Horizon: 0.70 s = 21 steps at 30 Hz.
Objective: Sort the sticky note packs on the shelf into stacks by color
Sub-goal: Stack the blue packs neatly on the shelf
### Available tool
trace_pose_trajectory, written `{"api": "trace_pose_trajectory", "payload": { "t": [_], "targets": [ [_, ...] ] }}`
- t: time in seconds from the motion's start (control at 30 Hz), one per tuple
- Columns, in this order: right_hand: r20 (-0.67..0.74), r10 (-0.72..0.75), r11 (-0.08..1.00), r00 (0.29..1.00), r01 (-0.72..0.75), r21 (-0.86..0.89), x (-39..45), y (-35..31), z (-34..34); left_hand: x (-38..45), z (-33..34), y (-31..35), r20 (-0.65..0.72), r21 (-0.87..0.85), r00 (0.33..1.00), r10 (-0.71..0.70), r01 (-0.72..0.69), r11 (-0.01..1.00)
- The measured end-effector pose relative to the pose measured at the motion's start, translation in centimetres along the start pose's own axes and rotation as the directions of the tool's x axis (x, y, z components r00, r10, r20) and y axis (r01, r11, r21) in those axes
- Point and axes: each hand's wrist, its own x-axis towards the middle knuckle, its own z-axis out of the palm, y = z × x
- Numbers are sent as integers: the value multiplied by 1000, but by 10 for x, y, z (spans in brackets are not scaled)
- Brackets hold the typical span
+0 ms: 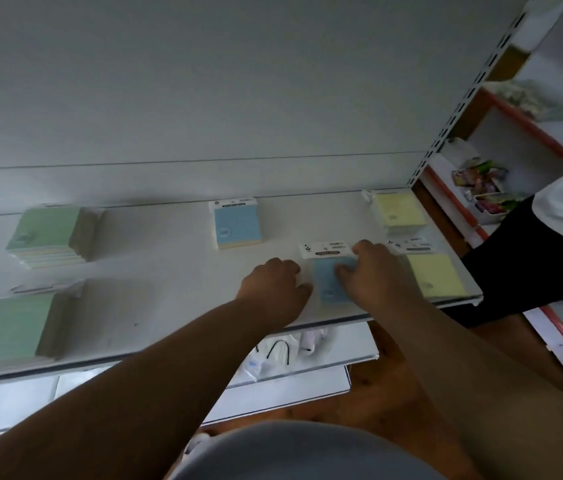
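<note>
On the white shelf point(155, 306), a blue sticky note pack point(327, 284) lies near the front edge between my two hands. My right hand point(372, 275) rests on its right side with fingers curled over it. My left hand point(275, 285) lies flat on the shelf, just touching the pack's left edge. A blue stack point(237, 225) sits at the back middle. Two green stacks stand at the left, one at the back point(50, 233) and one at the front point(10, 327). A yellow stack point(398, 211) is at the back right and a yellow pack point(434, 273) at the front right.
A person in a white top and black trousers point(550, 244) stands close at the right end of the shelf. Lower shelves point(273, 382) hold white bags. Neighbouring red-edged shelves point(487, 188) at the right carry colourful goods.
</note>
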Motion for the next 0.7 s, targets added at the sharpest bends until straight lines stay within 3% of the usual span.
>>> {"api": "trace_pose_trajectory", "payload": {
  "t": [0.13, 0.3, 0.37, 0.57, 0.7],
  "targets": [
    [115, 65, 960, 991, -94, 263, 7, 14, 9, 5, 20, 34, -94, 8, 987, -127, 128, 992],
    [183, 49, 787, 982, -151, 598, 9, 8, 13, -15, 24, 39, -277, -422, 887, -369, 232, 876],
    [199, -18, 743, 980, -120, 658, 0, -3, 19, -29, 19, 30, -318, -498, 840, -439, 246, 832],
    [-26, -210, 674, 977, 164, 720, -34, -46, 40, -70, 9, -17, -542, -427, 748, -384, 149, 892],
    [-113, -248, 706, 962, 260, 659, -50, -61, 54, -78, 0, -48, -531, -348, 787, -315, 136, 928]
  ]
}}
